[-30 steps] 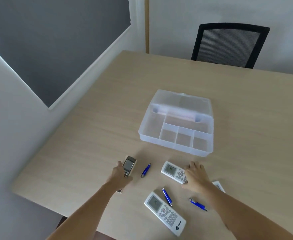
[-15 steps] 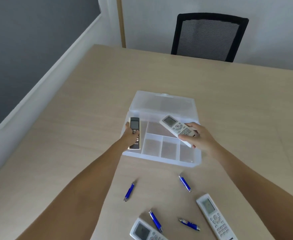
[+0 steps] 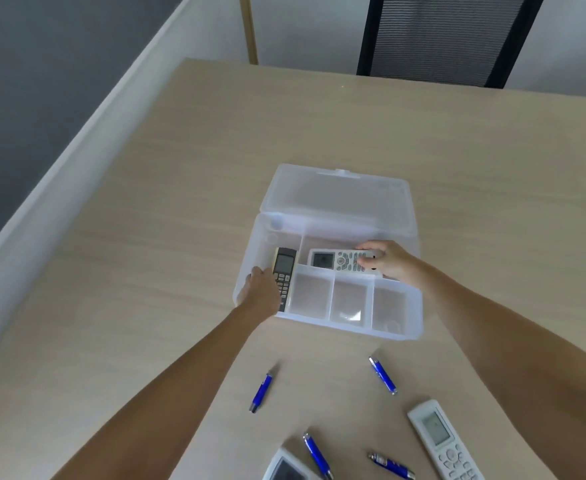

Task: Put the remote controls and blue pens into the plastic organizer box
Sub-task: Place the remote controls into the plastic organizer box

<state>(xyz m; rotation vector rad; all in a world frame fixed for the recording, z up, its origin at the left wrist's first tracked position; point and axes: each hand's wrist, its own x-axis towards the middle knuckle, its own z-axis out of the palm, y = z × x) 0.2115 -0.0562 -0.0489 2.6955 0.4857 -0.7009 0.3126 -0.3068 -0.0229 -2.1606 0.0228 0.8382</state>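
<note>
Lowering both remotes flat, I keep left hand gripping dark remote, right hand white remote, into box.

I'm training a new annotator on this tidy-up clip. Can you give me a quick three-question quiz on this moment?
1. True or false: the three small front compartments of the organizer box are empty.
2. How many blue pens lie on the table? A) two B) four C) six
3. Which hand holds the dark remote?

Key:
1. True.
2. B: pens at.
3. The left hand; the right hand holds the white remote.
</note>
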